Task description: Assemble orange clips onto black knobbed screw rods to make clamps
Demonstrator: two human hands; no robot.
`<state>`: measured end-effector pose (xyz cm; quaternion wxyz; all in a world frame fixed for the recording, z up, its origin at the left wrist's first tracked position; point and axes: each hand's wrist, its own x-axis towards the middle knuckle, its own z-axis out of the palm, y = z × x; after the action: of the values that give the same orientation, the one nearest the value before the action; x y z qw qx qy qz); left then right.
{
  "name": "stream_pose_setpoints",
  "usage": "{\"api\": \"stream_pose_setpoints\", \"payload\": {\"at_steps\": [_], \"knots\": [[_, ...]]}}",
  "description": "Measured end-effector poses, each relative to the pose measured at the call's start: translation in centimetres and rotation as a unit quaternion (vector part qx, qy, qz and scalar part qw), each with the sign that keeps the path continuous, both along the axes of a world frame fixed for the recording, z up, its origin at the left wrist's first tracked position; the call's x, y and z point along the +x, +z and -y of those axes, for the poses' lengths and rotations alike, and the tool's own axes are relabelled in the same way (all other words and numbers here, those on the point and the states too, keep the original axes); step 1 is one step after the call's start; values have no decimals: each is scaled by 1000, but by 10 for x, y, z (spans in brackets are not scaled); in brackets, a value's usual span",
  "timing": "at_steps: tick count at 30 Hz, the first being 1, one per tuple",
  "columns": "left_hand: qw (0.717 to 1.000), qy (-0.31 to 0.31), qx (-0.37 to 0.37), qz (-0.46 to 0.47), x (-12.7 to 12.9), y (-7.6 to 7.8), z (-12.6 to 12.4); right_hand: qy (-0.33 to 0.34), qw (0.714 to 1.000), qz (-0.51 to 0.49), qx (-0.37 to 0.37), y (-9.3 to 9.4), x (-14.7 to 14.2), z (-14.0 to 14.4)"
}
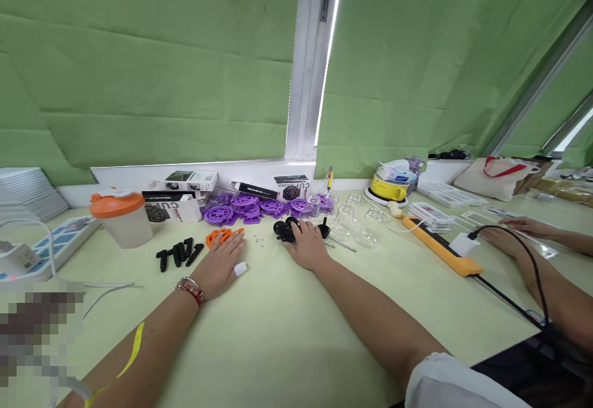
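**Inspector:** Green blinds [148,68] cover the window behind a pale green table [287,327]. Which containers are present?

**Technician:** One white shaker cup [121,217] with an orange lid stands near the far left edge, lid closed, so its contents cannot be seen. Clear glass jars [354,225] sit at the far edge, right of centre; they look see-through with nothing visible inside. Printed boxes [178,201] lie along the far edge, closed.

**Inspector:** What surrounds the hands?

**Technician:** Purple plastic wheels [252,207] are heaped at the far edge, behind both hands. Black pegs [180,252] lie left of the left hand. A white power strip [55,241] rests at the left edge, and an orange power strip [440,244] lies to the right. A second person's hand [503,242] rests beyond that strip, apart from the wearer's own hands.

**Inspector:** State of the hands?

**Technician:** The left hand [222,267] lies palm down, fingers loosely spread, fingertips touching an orange plastic part [221,235]; a white bandage wraps one finger. The right hand [308,247] lies palm down, fingers slightly spread over black round parts [285,230], touching them without pinching. These parts are small, dark, disc-shaped, and lie mid-table, just in front of the purple heap.
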<state>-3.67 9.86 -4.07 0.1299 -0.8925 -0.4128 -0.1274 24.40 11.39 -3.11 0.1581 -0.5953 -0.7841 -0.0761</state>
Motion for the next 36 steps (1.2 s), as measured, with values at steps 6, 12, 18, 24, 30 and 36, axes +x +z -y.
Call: {"api": "stream_pose_setpoints", "payload": {"at_steps": [6, 12, 18, 24, 30, 36], "knots": [[1000, -7, 3, 14, 0, -1, 0, 1, 999, -33, 42, 19, 22, 4], [1000, 1, -2, 4, 1, 1, 1, -137, 975, -166, 58, 28, 52, -10], [1000, -5, -1, 9, 1, 2, 1, -169, 971, -165, -35, 20, 63, -19], [1000, -2, -3, 5, 1, 1, 2, -181, 971, -152, -40, 20, 61, -20], [1000, 4, -9, -9, 2, 5, 4, -167, 975, -146, -24, 24, 57, -14], [1000, -2, -14, 17, 1, 15, 10, -86, 985, -131, 65, 36, 38, 5]]}}
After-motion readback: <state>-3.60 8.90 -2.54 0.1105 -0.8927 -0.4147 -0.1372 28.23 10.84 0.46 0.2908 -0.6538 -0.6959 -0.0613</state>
